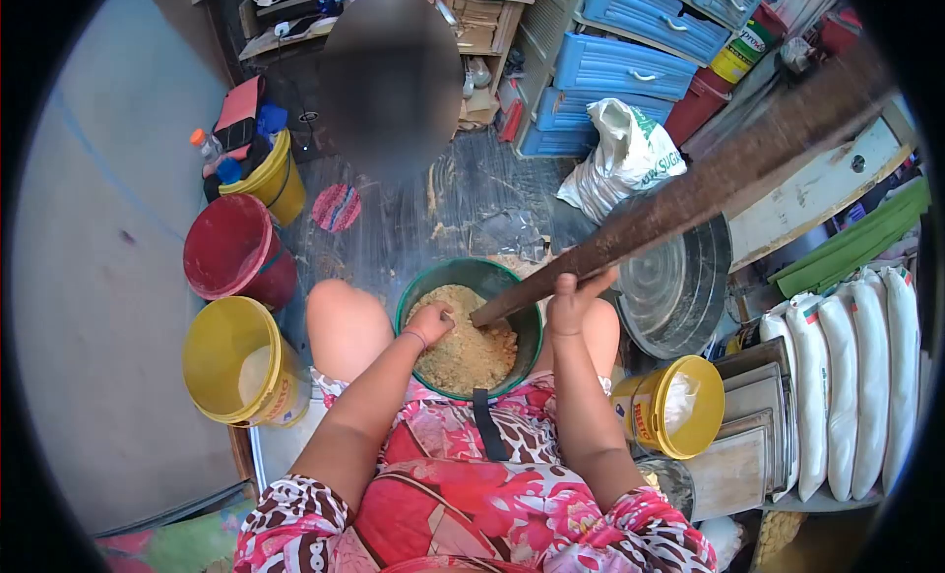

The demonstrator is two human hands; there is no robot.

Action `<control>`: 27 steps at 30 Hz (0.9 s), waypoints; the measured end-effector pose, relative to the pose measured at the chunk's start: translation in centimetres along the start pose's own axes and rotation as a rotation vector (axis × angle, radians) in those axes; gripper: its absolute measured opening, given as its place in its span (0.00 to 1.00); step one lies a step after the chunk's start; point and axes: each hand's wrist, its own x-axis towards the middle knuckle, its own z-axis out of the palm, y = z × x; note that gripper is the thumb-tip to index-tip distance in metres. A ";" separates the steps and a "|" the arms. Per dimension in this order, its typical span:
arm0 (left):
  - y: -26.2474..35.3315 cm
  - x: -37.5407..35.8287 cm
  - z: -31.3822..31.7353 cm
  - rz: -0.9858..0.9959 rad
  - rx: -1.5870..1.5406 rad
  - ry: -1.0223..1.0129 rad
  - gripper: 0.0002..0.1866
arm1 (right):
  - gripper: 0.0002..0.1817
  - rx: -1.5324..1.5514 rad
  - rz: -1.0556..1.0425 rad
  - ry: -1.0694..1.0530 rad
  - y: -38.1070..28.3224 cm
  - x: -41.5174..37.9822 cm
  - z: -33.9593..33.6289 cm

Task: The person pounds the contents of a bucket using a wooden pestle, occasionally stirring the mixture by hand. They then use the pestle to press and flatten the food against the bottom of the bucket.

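Note:
Between my knees stands a green bucket (533, 354) with a crumbly yellowish-brown mix (463, 361) in it. My left hand (431, 323) is in the bucket at the mix, its fingers drawn together; whatever they hold is too small to make out. A long dark wooden pole (630, 223) slants down from the upper right, its lower end in the mix. My right hand (576, 299) is against the underside of the pole near the bucket's right rim, palm up, with the thumb apart from the fingers.
Yellow buckets (228, 361) and a red bucket (228, 246) stand at the left. To the right are a black basin (717, 278), a yellow bucket (704, 430), trays (733, 470) and filled white bags (842, 376). A white sack (630, 155) lies before blue drawers (625, 66).

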 end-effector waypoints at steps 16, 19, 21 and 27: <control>-0.6 0.6 -0.3 -0.018 -0.063 -0.033 0.19 | 0.38 -0.152 -0.503 -0.099 -32.7 23.2 7.8; 0.0 0.5 -0.5 -0.057 -0.107 -0.028 0.20 | 0.35 -0.196 -0.474 -0.094 -27.4 24.6 4.5; 0.8 0.0 -1.1 -0.083 -0.123 -0.037 0.20 | 0.28 0.130 -0.065 0.001 -13.9 16.1 2.0; 9.7 -0.2 -2.2 0.458 -0.280 0.048 0.36 | 0.36 -0.076 0.237 -0.011 -0.6 -1.6 3.8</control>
